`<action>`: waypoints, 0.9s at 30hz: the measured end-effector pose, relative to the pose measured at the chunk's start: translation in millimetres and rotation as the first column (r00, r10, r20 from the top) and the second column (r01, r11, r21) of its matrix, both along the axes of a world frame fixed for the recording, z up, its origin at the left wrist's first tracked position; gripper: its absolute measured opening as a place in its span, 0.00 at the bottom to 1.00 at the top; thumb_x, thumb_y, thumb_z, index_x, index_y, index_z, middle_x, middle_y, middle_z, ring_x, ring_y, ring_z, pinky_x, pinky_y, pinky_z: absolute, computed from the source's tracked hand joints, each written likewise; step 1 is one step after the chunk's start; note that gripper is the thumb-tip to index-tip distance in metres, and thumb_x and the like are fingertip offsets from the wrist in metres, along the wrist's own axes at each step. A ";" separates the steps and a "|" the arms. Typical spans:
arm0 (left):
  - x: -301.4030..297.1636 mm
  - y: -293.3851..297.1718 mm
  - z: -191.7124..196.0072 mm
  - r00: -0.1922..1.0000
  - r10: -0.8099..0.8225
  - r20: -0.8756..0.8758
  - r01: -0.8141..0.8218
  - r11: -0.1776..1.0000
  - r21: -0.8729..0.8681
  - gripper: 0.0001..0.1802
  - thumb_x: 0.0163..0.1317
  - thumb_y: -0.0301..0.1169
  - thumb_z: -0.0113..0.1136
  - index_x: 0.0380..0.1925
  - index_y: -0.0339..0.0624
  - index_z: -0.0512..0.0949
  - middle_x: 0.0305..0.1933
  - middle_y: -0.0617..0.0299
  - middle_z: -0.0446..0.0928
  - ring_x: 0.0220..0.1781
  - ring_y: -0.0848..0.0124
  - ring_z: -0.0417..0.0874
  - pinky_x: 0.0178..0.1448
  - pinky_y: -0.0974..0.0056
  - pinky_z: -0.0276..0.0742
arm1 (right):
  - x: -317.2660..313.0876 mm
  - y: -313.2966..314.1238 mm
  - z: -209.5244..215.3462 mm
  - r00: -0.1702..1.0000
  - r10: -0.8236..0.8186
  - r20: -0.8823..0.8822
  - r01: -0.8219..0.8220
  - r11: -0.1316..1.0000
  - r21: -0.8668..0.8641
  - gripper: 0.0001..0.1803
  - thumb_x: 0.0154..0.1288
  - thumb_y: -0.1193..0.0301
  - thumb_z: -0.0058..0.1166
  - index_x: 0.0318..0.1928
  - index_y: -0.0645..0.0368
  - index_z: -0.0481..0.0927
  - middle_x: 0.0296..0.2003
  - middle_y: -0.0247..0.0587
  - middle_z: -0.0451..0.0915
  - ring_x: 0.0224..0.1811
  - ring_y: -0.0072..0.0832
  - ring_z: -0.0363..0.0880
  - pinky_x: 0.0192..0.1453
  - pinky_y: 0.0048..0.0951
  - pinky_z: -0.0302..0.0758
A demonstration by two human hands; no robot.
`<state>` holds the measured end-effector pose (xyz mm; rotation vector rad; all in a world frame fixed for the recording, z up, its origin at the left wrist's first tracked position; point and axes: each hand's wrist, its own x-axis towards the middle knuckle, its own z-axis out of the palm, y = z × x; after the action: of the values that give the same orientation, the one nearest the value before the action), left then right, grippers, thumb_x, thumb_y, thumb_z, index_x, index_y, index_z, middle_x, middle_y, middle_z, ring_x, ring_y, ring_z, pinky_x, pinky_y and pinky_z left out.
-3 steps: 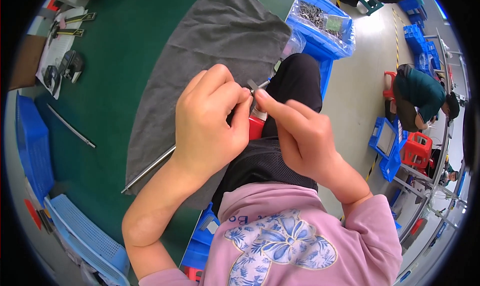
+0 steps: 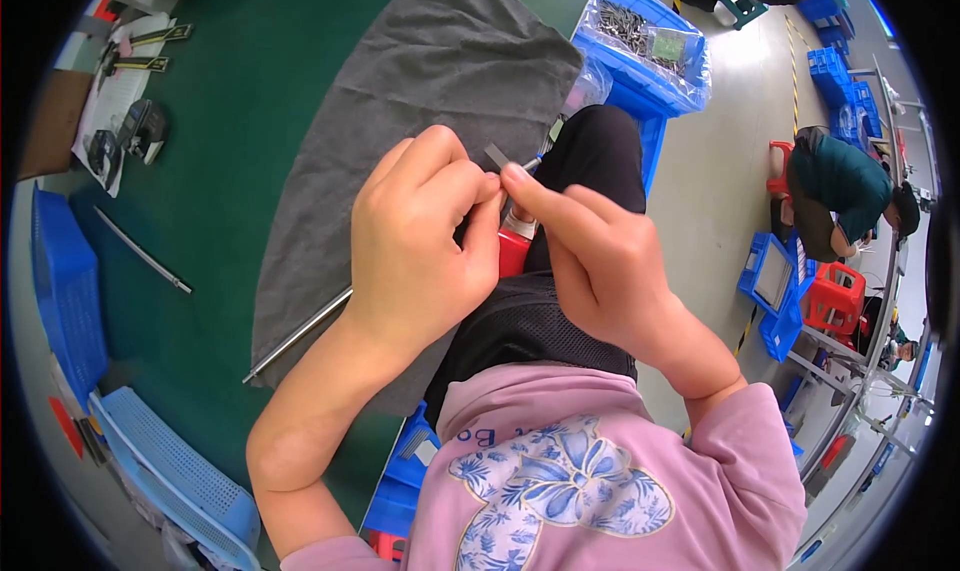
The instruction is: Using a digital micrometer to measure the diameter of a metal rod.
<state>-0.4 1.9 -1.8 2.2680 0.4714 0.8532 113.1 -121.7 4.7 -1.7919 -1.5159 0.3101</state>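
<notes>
My left hand point(image 2: 420, 226) is closed in a pinch, its thumb and forefinger meeting my right fingertips; what it grips is hidden. My right hand point(image 2: 605, 261) pinches a small flat grey strip point(image 2: 496, 157), which sticks up past the fingertips. Just beyond the strip shows a thin metal piece with a blue band point(image 2: 537, 162). A slim metal rod point(image 2: 297, 337) lies over the grey cloth point(image 2: 400, 81) and runs under my left hand. Whether the rod and the banded piece are one thing, I cannot tell.
On the green table point(image 2: 240, 101) lies another thin rod point(image 2: 140, 249). Blue baskets point(image 2: 180, 451) line the left edge. A blue bin point(image 2: 645, 46) of small metal parts stands at the far right of the cloth. A person point(image 2: 845, 186) bends over at the right, near a red stool point(image 2: 835, 299).
My right fingertips have shifted slightly up and left, and the grey strip has moved and tilted with them. My left hand stays almost where it was.
</notes>
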 end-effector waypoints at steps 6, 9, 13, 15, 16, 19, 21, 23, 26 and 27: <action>1.3 -0.5 1.8 1.000 -0.017 0.003 0.017 1.000 0.001 0.07 0.42 0.18 0.60 0.16 0.37 0.71 0.22 0.59 0.67 0.24 0.62 0.70 0.26 0.61 0.66 | 0.4 -2.9 2.5 1.000 0.000 0.006 0.001 0.999 -0.040 0.28 0.48 0.90 0.44 0.53 0.63 0.75 0.20 0.43 0.71 0.19 0.32 0.70 0.23 0.26 0.67; 0.4 -2.0 1.2 1.000 0.004 -0.010 -0.004 1.000 -0.018 0.07 0.42 0.18 0.60 0.16 0.37 0.71 0.22 0.59 0.67 0.24 0.62 0.70 0.27 0.61 0.66 | 11.2 3.6 -1.0 0.999 0.038 0.031 -0.038 0.999 -0.010 0.26 0.52 0.89 0.44 0.53 0.63 0.74 0.21 0.41 0.72 0.21 0.27 0.71 0.25 0.23 0.68; -0.1 -0.9 0.7 1.000 0.006 -0.001 -0.006 1.000 -0.020 0.08 0.42 0.16 0.61 0.17 0.35 0.72 0.21 0.60 0.66 0.22 0.66 0.69 0.25 0.65 0.64 | 16.6 -6.6 -1.7 0.870 -0.147 -0.471 0.220 0.970 0.103 0.18 0.62 0.83 0.41 0.53 0.68 0.69 0.27 0.34 0.75 0.23 0.14 0.71 0.25 0.14 0.67; -0.4 -0.2 1.1 1.000 -0.004 0.010 0.004 1.000 -0.008 0.08 0.42 0.14 0.62 0.18 0.34 0.72 0.20 0.60 0.66 0.20 0.70 0.68 0.23 0.69 0.62 | 6.1 -13.3 10.6 0.661 -0.196 -0.725 0.225 0.973 -0.058 0.14 0.64 0.80 0.44 0.49 0.69 0.72 0.24 0.36 0.77 0.17 0.12 0.68 0.19 0.11 0.62; -0.8 -0.3 1.7 1.000 -0.006 0.003 0.006 1.000 -0.015 0.08 0.42 0.14 0.62 0.18 0.34 0.72 0.20 0.60 0.66 0.20 0.70 0.68 0.23 0.69 0.62 | 6.1 -14.8 7.2 0.584 -0.215 -0.783 0.171 0.975 -0.141 0.12 0.64 0.78 0.46 0.47 0.69 0.73 0.22 0.34 0.77 0.17 0.12 0.70 0.18 0.12 0.62; -0.1 -0.5 1.6 1.000 -0.013 0.001 0.013 1.000 -0.017 0.08 0.42 0.14 0.62 0.18 0.34 0.72 0.20 0.61 0.67 0.20 0.71 0.68 0.23 0.70 0.61 | -0.1 -16.9 -5.9 0.494 -0.268 -0.827 0.141 0.963 -0.228 0.08 0.65 0.74 0.49 0.39 0.68 0.77 0.19 0.31 0.76 0.17 0.11 0.71 0.15 0.13 0.61; 0.2 -0.3 1.5 1.000 -0.016 0.003 0.016 1.000 -0.012 0.08 0.42 0.14 0.62 0.18 0.34 0.72 0.20 0.61 0.67 0.20 0.71 0.68 0.22 0.70 0.61 | -2.6 -16.9 -11.2 0.512 -0.201 -0.835 0.131 0.979 -0.155 0.08 0.65 0.74 0.48 0.37 0.67 0.77 0.20 0.31 0.76 0.16 0.11 0.70 0.16 0.13 0.61; -0.5 0.4 1.8 1.000 -0.015 0.002 0.015 1.000 -0.014 0.08 0.42 0.14 0.62 0.18 0.34 0.72 0.20 0.61 0.67 0.20 0.72 0.68 0.22 0.70 0.61 | -5.9 -13.3 -7.3 0.500 -0.196 -0.844 0.139 0.979 -0.146 0.09 0.65 0.73 0.47 0.36 0.67 0.78 0.20 0.31 0.75 0.16 0.11 0.69 0.18 0.14 0.62; -0.6 0.2 1.8 1.000 -0.010 0.004 0.010 1.000 -0.017 0.08 0.42 0.14 0.62 0.18 0.34 0.72 0.20 0.61 0.67 0.19 0.72 0.68 0.22 0.71 0.61 | -8.2 -9.2 -6.6 0.558 -0.223 -0.799 0.123 0.975 -0.186 0.09 0.65 0.74 0.47 0.36 0.67 0.79 0.18 0.32 0.74 0.16 0.13 0.69 0.19 0.17 0.63; -0.6 0.1 1.6 1.000 -0.011 0.002 0.011 1.000 -0.016 0.08 0.42 0.14 0.62 0.18 0.34 0.72 0.20 0.61 0.67 0.19 0.72 0.68 0.22 0.71 0.61 | -8.1 -10.0 -8.4 0.557 -0.223 -0.800 0.123 0.975 -0.185 0.09 0.65 0.74 0.47 0.36 0.67 0.79 0.18 0.32 0.74 0.16 0.13 0.69 0.19 0.17 0.63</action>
<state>-1.0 2.1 -0.2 2.2532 0.4633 0.8433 105.0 -131.7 -3.7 -1.4963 -0.6383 0.9920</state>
